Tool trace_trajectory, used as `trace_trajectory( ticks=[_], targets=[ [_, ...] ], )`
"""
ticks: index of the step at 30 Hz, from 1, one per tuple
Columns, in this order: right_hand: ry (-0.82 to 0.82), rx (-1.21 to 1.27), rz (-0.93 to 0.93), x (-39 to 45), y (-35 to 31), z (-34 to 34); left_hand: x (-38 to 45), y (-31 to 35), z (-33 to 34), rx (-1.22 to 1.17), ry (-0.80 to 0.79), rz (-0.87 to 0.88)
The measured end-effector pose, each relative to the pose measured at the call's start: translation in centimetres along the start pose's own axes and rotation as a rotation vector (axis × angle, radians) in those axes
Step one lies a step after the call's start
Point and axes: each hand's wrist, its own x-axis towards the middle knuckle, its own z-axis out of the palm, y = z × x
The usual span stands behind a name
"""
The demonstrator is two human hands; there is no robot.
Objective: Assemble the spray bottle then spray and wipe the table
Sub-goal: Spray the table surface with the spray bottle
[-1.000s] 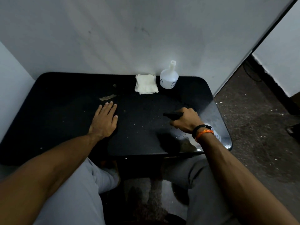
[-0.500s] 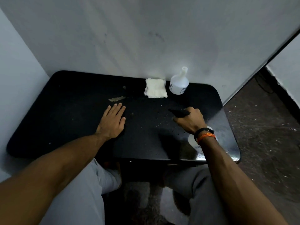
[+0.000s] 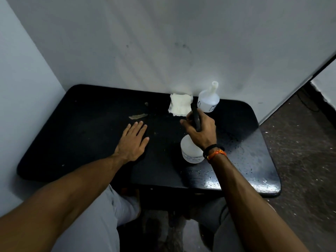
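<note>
My right hand point(image 3: 201, 130) is shut on a spray bottle point(image 3: 190, 151). Its black trigger head sticks out between my fingers and its white body hangs below my wrist, over the middle right of the black table point(image 3: 81, 133). My left hand point(image 3: 133, 142) lies flat on the table with its fingers apart and holds nothing. A folded white cloth point(image 3: 180, 104) rests at the table's back edge. Beside it on the right stands a second white bottle point(image 3: 208, 99) with a bare neck and no sprayer.
The table stands in a corner, with white walls behind and on the left. Wet droplets point(image 3: 241, 151) shine on its right part. A pale smear point(image 3: 138, 116) marks the surface ahead of my left hand. Speckled floor point(image 3: 300, 151) lies to the right.
My right hand has lifted the spray bottle off the table's right part and carried it forward and left, towards the cloth. My left hand has stayed flat. The view has tilted.
</note>
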Motion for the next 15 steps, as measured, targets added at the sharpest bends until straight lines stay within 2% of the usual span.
trace_trajectory(
  ticks=[4, 7, 11, 13, 15],
  targets=[
    [0.096, 0.013, 0.001, 0.6, -0.9, 1.2, 0.0, 2.0, -1.8, -0.296, 0.079, 0.041],
    [0.167, 0.024, -0.039, 0.9, -2.0, 2.1, 0.2, 5.3, -2.8, -0.411, 0.089, 0.128],
    [0.219, 0.151, -0.071, 1.3, -3.7, 3.0, -0.1, 8.4, -2.7, -0.589, 0.102, 0.152],
    [0.213, 0.197, -0.077, 1.4, -4.4, 3.5, 0.6, 9.5, -3.0, -0.601, 0.196, 0.110],
    [0.181, 0.215, -0.086, 1.4, -4.8, 3.9, 1.7, 9.9, -3.5, -0.560, 0.220, 0.059]
  ],
)
